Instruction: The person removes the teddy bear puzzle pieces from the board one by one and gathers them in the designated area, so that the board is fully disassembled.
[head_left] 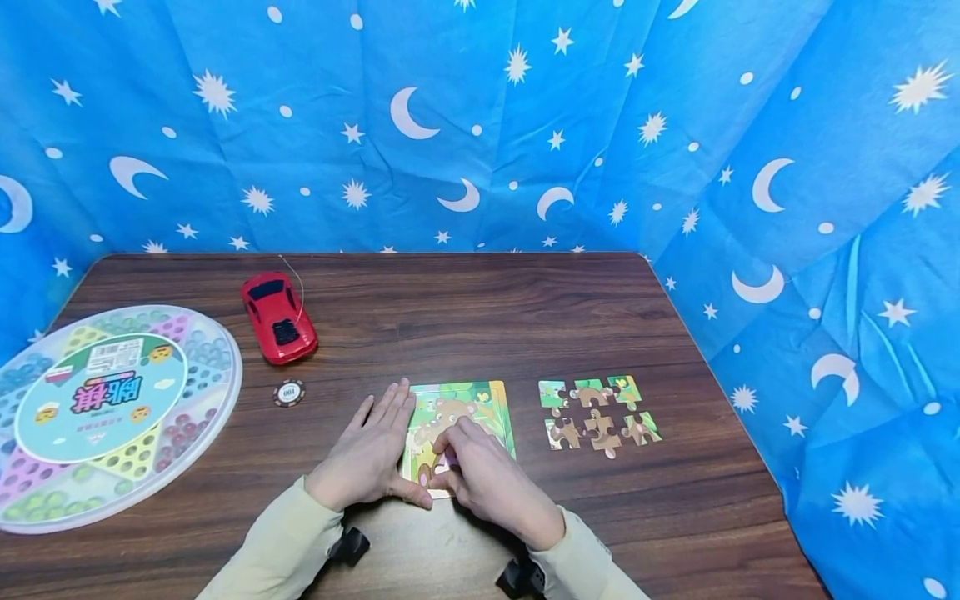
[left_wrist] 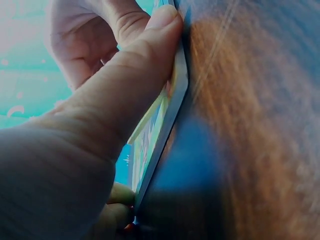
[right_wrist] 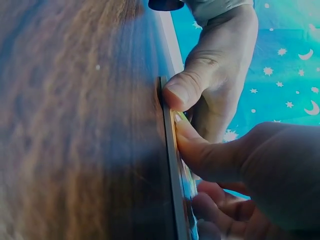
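Observation:
A square jigsaw puzzle (head_left: 491,400) with a bear picture lies in a thin tray on the table. My left hand (head_left: 375,450) lies along its left side, fingers straight and thumb stretched along the near edge. In the left wrist view the left thumb (left_wrist: 145,55) presses at the tray's rim (left_wrist: 167,120). My right hand (head_left: 487,471) is over the puzzle's near part, its thumb and curled forefinger pinching a puzzle piece there. The right wrist view has the right thumb (right_wrist: 200,150) at the puzzle's edge; the pinched piece is mostly hidden.
Several loose puzzle pieces (head_left: 600,432) lie in two rows to the right. At the left are a round marble board game (head_left: 172,454), a red toy car (head_left: 280,321) and a poker chip (head_left: 288,392). Blue curtain (head_left: 450,125) encloses the table (head_left: 465,325).

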